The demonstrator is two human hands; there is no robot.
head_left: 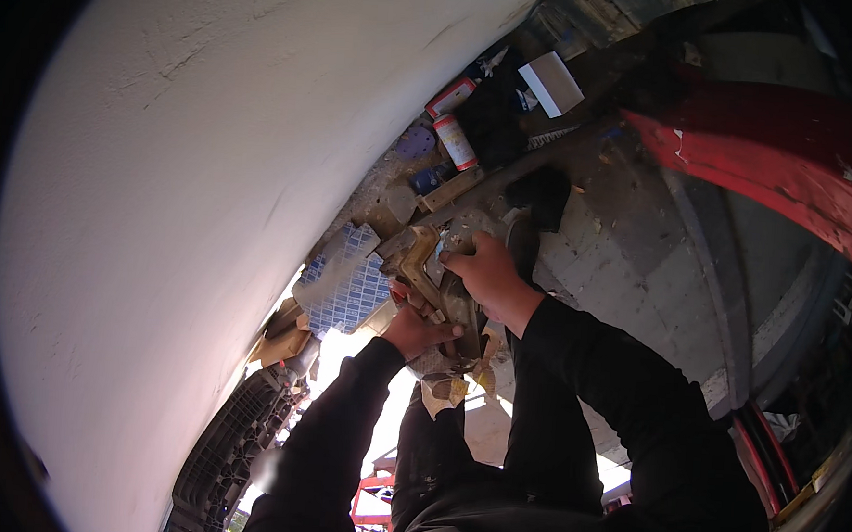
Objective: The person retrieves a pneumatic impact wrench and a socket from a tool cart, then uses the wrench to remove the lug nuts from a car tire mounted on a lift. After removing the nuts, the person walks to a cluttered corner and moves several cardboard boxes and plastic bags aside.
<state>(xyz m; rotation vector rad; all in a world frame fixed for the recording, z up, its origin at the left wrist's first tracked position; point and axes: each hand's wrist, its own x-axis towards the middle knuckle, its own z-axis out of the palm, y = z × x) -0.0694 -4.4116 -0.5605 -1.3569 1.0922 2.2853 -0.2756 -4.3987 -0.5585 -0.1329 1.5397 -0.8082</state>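
My left hand point(417, 333) is closed low in the middle, its thumb stretched to the right. A small red item point(399, 292) shows at its fingertips; its kind is unclear. My right hand point(491, 275) is a little higher and to the right, fingers bent inward at a greyish, dusty part. What it grips is hidden behind the fingers. Between and just above both hands lies a tan, angled piece point(419, 258), worn and dirty. Torn yellowish-brown scraps point(445, 392) hang below my left hand.
A blue-patterned cardboard sheet point(348, 281) lies left of my hands by a white wall point(181, 157). Beyond are a red-and-white can point(455, 142), a purple disc point(415, 142) and a white box point(551, 84). A red panel point(769, 149) rises on the right; a black grille-like part point(223, 453) stands lower left.
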